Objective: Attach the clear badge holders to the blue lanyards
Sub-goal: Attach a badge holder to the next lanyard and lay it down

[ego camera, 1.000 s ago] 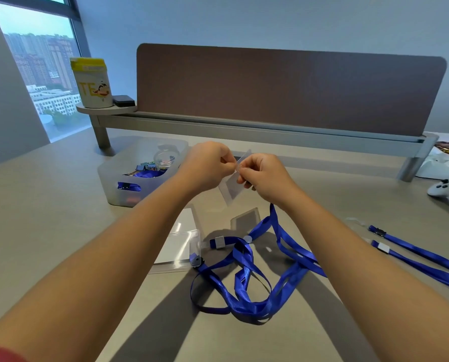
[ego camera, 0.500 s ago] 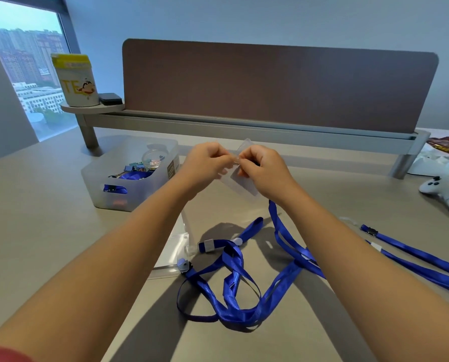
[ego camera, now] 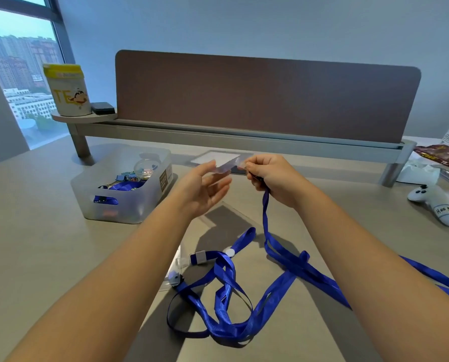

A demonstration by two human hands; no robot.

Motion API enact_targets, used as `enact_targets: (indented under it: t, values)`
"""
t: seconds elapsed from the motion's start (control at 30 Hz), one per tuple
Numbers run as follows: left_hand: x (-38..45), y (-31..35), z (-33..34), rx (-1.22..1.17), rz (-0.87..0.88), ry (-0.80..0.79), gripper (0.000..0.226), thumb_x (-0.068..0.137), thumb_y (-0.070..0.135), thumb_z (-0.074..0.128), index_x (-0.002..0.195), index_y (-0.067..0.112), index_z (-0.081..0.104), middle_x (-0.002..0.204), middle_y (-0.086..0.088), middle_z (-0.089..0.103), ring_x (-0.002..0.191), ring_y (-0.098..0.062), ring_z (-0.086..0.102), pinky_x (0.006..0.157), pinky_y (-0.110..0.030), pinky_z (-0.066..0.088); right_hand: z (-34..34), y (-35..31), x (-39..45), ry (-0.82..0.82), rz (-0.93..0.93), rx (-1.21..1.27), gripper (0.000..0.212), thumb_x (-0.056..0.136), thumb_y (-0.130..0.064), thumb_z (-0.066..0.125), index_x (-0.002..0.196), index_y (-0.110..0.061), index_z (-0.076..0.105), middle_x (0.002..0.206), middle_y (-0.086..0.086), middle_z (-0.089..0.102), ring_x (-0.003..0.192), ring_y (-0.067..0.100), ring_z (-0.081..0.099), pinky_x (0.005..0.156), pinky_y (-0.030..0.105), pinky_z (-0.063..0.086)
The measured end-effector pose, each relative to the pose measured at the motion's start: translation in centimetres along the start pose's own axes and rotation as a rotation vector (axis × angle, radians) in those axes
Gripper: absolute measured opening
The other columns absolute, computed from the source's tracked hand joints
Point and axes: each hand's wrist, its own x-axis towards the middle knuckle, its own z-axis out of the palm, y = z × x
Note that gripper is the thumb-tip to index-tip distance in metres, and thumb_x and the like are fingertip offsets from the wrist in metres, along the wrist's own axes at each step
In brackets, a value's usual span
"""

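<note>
On the bench (ego camera: 35, 244) in front of me, the brown divider panel (ego camera: 265, 95) runs across the back, with a yellow-lidded tub (ego camera: 66, 90) on its shelf end at the left. Nearer, a translucent plastic bin (ego camera: 124, 189) of small office bits sits left of my arms. Below my hands a tangle of blue lanyards (ego camera: 226, 304) lies loose on the bench, one clipped to a clear holder (ego camera: 175, 270) lying flat. I see my right hand (ego camera: 273, 176) raised, fingers curled, pinching the end of a clear badge holder (ego camera: 227, 165) together with the top of one blue lanyard strap (ego camera: 265, 212) that hangs down to the pile. My left hand (ego camera: 202, 189) is palm-up with fingers spread and relaxed, the fingertips (ego camera: 213, 164) just touching the holder's other end. A small white plush toy (ego camera: 437, 205) lies far right.
</note>
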Motion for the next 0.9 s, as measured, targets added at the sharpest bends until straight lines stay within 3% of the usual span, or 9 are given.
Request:
enact_targets:
  t: [0.07,0.17,0.33,0.5,0.6,0.67,0.73,0.8,0.9]
  values:
    - [0.1,0.6,0.4,0.005,0.083,0.075,0.015,0.093,0.017,0.046,0.085,0.009,0.054,0.079,-0.007,0.062,0.068,-0.013,0.059,0.047,-0.016,0.054,-0.2,0.4,0.0,-0.01,0.046,-0.056,0.022,0.093,-0.016,0.048,0.073,-0.013,0.055,0.065,0.002,0.048,0.054,0.011,0.037,0.052,0.019,0.034]
    - [0.0,1.5,1.0,0.066,0.212,0.124,0.012,0.095,0.01,0.042,0.101,0.009,0.052,0.082,-0.007,0.062,0.068,-0.014,0.06,0.047,-0.014,0.054,-0.3,0.7,0.1,-0.014,0.07,-0.129,0.007,0.09,-0.018,0.054,0.087,-0.012,0.056,0.07,0.001,0.053,0.054,0.011,0.039,0.051,0.018,0.036]
    - [0.1,3.2,0.7,0.009,0.3,0.216,0.027,0.095,0.01,0.042,0.122,0.004,0.046,0.093,-0.008,0.062,0.073,-0.014,0.062,0.059,-0.018,0.056,-1.2,1.2,0.1,-0.01,0.099,-0.33,0.023,0.084,-0.01,0.061,0.107,-0.007,0.055,0.076,0.005,0.056,0.055,0.012,0.04,0.056,0.022,0.037]
    - [0.8,3.9,0.8,-0.051,0.307,0.267,0.031,0.093,0.008,0.047,0.123,0.005,0.046,0.083,-0.008,0.059,0.072,-0.014,0.063,0.066,-0.023,0.056,-3.1,2.3,0.0,0.266,0.091,-0.642,0.025,0.09,-0.008,0.047,0.114,-0.005,0.053,0.108,0.016,0.061,0.084,0.021,0.053,0.074,0.034,0.046]
    - [1.5,3.3,1.7,0.024,0.292,0.289,0.027,0.092,0.01,0.048,0.119,0.006,0.049,0.08,-0.006,0.059,0.07,-0.014,0.063,0.065,-0.023,0.056,-3.3,2.6,-0.3,0.252,0.142,-0.689,0.032,0.088,-0.013,0.054,0.119,-0.006,0.05,0.113,0.012,0.058,0.095,0.024,0.055,0.081,0.035,0.048]
    - [1.7,2.6,2.5,0.054,0.293,0.277,0.015,0.093,0.009,0.048,0.107,0.006,0.051,0.079,-0.006,0.058,0.068,-0.014,0.062,0.062,-0.021,0.055,-2.6,2.7,-0.7,0.235,0.142,-0.637,0.031,0.087,-0.016,0.056,0.115,-0.003,0.053,0.103,0.01,0.057,0.093,0.022,0.054,0.084,0.036,0.047]
    - [1.8,2.0,3.2,0.049,0.305,0.232,0.005,0.093,0.006,0.047,0.09,0.006,0.051,0.077,-0.006,0.057,0.066,-0.014,0.06,0.057,-0.018,0.055,-1.4,2.7,-1.0,0.191,0.129,-0.512,0.023,0.089,-0.011,0.051,0.103,0.003,0.061,0.091,0.011,0.06,0.081,0.02,0.054,0.076,0.033,0.046]
    - [1.9,1.5,3.7,0.031,0.313,0.196,0.016,0.092,0.003,0.046,0.077,0.008,0.048,0.076,-0.008,0.057,0.065,-0.015,0.06,0.05,-0.016,0.055,0.2,2.8,-1.3,0.055,0.204,-0.254,0.026,0.089,-0.006,0.047,0.103,0.008,0.065,0.085,0.012,0.064,0.075,0.021,0.06,0.071,0.027,0.049]
    - [1.8,1.0,4.1,-0.029,0.304,0.161,0.019,0.09,0.0,0.049,0.074,0.007,0.047,0.076,-0.009,0.057,0.065,-0.016,0.06,0.047,-0.016,0.054,3.0,3.4,-1.4,-0.151,0.311,0.1,0.037,0.094,-0.002,0.037,0.128,0.0,0.051,0.125,0.013,0.059,0.116,0.027,0.057,0.093,0.029,0.044]
